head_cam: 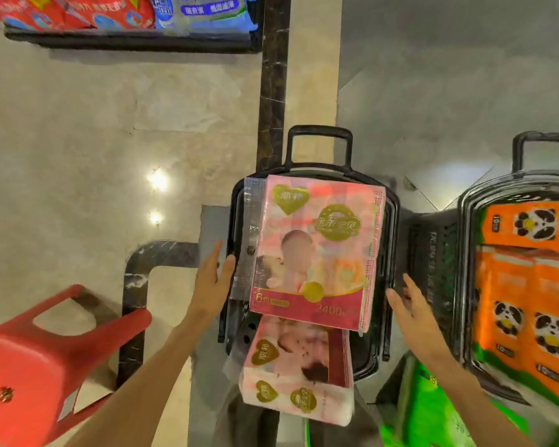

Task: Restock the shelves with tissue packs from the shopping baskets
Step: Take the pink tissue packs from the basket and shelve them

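Looking straight down at a black shopping basket on the floor, with a pink tissue pack lying flat across its top; the left hand reaches in with straight fingers, its fingertips touching the clear plastic flap on the pack's left edge, gripping nothing; the right hand hovers just beside the pack's right edge, fingers loose and spread, gripping nothing either; a second pink pack sits below the first, tilted and hanging out past the basket's near end; to the right, a second basket is filled with orange panda packs, well apart from both hands; a green pack shows near the bottom edge; a red plastic stool stands at lower left on the marble floor; up at the top left, a dark shelf carries red and blue packs
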`<action>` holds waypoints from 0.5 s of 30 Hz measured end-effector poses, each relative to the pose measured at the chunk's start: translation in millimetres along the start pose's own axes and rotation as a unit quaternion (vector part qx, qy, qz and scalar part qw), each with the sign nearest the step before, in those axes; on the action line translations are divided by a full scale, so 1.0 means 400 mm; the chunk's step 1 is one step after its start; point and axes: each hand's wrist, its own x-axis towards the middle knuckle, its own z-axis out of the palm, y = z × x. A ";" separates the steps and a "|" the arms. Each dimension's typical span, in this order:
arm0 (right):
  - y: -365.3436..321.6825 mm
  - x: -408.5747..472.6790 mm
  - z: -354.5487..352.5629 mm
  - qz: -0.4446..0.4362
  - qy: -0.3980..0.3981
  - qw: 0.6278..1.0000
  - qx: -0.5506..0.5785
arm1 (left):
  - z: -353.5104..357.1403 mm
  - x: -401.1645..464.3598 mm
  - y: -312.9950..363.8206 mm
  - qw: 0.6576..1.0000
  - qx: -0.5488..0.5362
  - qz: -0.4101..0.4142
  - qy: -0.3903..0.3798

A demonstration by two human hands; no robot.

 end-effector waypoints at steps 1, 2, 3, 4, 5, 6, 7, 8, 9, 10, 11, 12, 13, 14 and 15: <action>0.013 0.021 0.013 0.006 0.007 1.000 0.017 | 0.012 0.018 -0.012 1.000 -0.015 0.002 0.001; 0.023 0.044 0.021 0.011 0.010 0.999 0.036 | 0.024 0.040 -0.022 1.000 -0.016 -0.002 -0.001; 0.033 0.063 0.032 0.013 0.006 0.999 0.049 | 0.036 0.057 -0.034 1.000 -0.022 0.000 -0.003; 0.038 0.076 0.041 0.014 -0.001 0.998 0.068 | 0.046 0.070 -0.041 0.999 -0.031 -0.002 -0.009; 0.044 0.089 0.051 0.006 0.004 0.997 0.082 | 0.058 0.084 -0.056 0.999 -0.041 0.004 -0.004; 0.044 0.098 0.060 -0.002 0.009 0.996 0.089 | 0.065 0.094 -0.069 0.999 -0.050 0.008 0.001; 0.045 0.108 0.068 -0.013 0.016 0.995 0.100 | 0.069 0.108 -0.087 0.998 -0.062 0.018 0.008; 0.045 0.117 0.074 -0.022 0.020 0.993 0.113 | 0.074 0.118 -0.101 0.997 -0.074 0.032 0.008; 0.047 0.126 0.080 -0.025 0.021 0.991 0.132 | 0.076 0.128 -0.118 0.996 -0.082 0.042 0.012; 0.056 0.136 0.085 -0.031 0.021 0.989 0.145 | 0.082 0.135 -0.127 0.995 -0.087 0.053 0.015; 0.065 0.145 0.092 -0.036 0.027 0.986 0.158 | 0.088 0.140 -0.134 0.994 -0.088 0.059 0.021; 0.065 0.148 0.097 -0.043 0.033 0.985 0.163 | 0.093 0.143 -0.143 0.993 -0.094 0.065 0.025; 0.066 0.151 0.099 -0.043 0.043 0.985 0.163 | 0.097 0.144 -0.148 0.991 -0.107 0.069 0.029; 0.059 0.149 0.100 -0.043 0.047 0.985 0.161 | 0.101 0.145 -0.148 0.989 -0.129 0.065 0.029; 0.051 0.146 0.099 -0.043 0.048 0.985 0.159 | 0.102 0.145 -0.142 0.985 -0.161 0.051 0.029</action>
